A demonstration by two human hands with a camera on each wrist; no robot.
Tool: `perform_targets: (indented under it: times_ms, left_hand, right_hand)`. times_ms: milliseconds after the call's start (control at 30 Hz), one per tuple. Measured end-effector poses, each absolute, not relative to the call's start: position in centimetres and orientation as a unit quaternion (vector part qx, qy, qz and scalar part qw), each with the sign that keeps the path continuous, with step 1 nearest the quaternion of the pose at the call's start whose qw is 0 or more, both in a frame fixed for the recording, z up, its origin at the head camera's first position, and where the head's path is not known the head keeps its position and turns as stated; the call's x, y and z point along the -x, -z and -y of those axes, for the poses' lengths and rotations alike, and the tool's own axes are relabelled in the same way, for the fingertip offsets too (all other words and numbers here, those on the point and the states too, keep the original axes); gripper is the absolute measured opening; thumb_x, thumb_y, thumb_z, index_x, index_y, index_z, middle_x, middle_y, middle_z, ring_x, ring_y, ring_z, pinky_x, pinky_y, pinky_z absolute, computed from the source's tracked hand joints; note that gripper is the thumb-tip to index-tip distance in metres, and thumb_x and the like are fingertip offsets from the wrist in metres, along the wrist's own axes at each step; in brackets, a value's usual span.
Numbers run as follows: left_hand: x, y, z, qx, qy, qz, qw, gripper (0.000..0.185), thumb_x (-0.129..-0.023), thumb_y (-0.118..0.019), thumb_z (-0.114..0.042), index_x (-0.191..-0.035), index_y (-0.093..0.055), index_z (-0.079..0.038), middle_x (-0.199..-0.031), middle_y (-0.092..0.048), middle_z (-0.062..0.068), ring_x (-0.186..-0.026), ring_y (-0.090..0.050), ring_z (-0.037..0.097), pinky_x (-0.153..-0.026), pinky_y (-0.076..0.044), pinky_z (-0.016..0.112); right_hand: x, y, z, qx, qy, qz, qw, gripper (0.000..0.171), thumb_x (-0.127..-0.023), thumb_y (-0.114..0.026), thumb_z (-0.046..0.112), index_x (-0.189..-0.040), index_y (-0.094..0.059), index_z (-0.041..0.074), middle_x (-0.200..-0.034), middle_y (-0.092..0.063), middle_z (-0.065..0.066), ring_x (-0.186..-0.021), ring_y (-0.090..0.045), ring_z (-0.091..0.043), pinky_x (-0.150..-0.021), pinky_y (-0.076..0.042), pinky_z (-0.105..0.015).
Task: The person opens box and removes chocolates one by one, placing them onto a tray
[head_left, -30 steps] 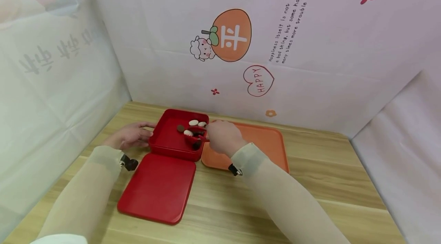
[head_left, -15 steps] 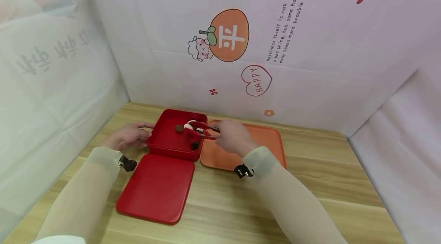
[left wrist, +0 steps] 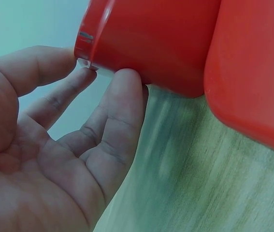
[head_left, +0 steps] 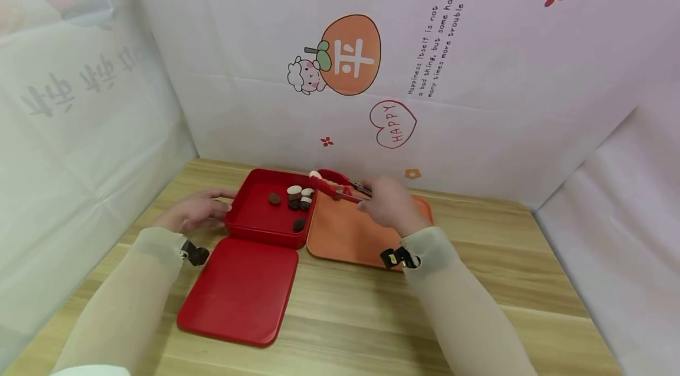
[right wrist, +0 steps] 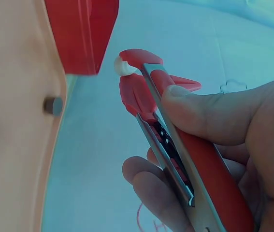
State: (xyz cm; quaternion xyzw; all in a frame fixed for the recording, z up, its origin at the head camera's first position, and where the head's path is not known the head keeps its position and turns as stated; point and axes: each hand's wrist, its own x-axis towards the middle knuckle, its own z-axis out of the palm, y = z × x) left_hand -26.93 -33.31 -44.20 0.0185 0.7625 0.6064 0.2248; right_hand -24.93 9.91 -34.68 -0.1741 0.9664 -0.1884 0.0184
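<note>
The red box (head_left: pixel 265 216) is holding brown and white pieces (head_left: pixel 297 198). The left hand (head_left: pixel 193 213), fingers straight, is touching its wall. Right of the box, above the orange tray (head_left: pixel 350 234), the right hand (head_left: pixel 390 205) is squeezing red tongs (head_left: pixel 334 184); only the right wrist view is showing a white piece (right wrist: pixel 122 66) pinched in the tips and a brown piece (right wrist: pixel 53 105) on the tray.

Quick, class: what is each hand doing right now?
Left hand: open, fingers touching the red box.
Right hand: gripping red tongs that pinch a white piece.
</note>
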Motion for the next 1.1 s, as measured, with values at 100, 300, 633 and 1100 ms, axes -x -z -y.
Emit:
perform_targets:
  times_ms: [100, 300, 633, 1100]
  left_hand:
    - [26.8, 44.1, 33.3, -0.020, -0.606, -0.762, 0.225, 0.060, -0.102, -0.053, -0.007, -0.153, -0.026, 0.004, -0.133, -0.055, 0.029, -0.109, -0.063, 0.032, -0.084, -0.054, 0.040]
    - [26.9, 44.2, 33.4, -0.014, -0.608, -0.761, 0.225, 0.059, -0.101, -0.054, -0.007, -0.153, -0.027, 0.004, -0.132, -0.056, 0.029, -0.107, -0.063, 0.031, -0.084, -0.054, 0.039]
    - [27.0, 44.3, 33.5, -0.020, -0.606, -0.763, 0.225, 0.059, -0.103, -0.053, -0.008, -0.154, -0.027, 0.001, -0.137, -0.052, 0.029, -0.114, -0.060, 0.036, -0.087, -0.052, 0.041]
    - [27.2, 44.8, 33.7, -0.021, -0.611, -0.760, 0.223, 0.061, -0.101, -0.056, -0.009, -0.154, -0.028, 0.001, -0.139, -0.049, 0.031, -0.118, -0.057, 0.037, -0.090, -0.051, 0.042]
  right_hand:
    - [25.1, 34.9, -11.0, 0.158, 0.203, -0.966, 0.024, 0.048, -0.089, -0.075, 0.017, -0.134, -0.063, 0.006, -0.118, -0.066, -0.009, -0.092, -0.058, -0.025, -0.083, -0.049, -0.044]
    - [25.4, 35.4, -12.9, 0.131, 0.206, -0.969, 0.025, 0.052, -0.090, -0.075, 0.016, -0.137, -0.059, 0.000, -0.126, -0.064, -0.014, -0.100, -0.059, -0.029, -0.089, -0.049, -0.048]
    - [26.2, 37.0, -15.9, 0.129, 0.159, -0.979, 0.014, 0.041, -0.088, -0.075, 0.016, -0.125, -0.066, -0.002, -0.114, -0.068, -0.016, -0.094, -0.060, -0.032, -0.085, -0.049, -0.050]
    - [27.2, 39.5, -15.8, 0.126, 0.136, -0.982, 0.037, 0.006, -0.088, -0.072, 0.015, -0.087, -0.068, 0.011, -0.076, -0.061, -0.001, -0.068, -0.052, -0.023, -0.063, -0.042, -0.038]
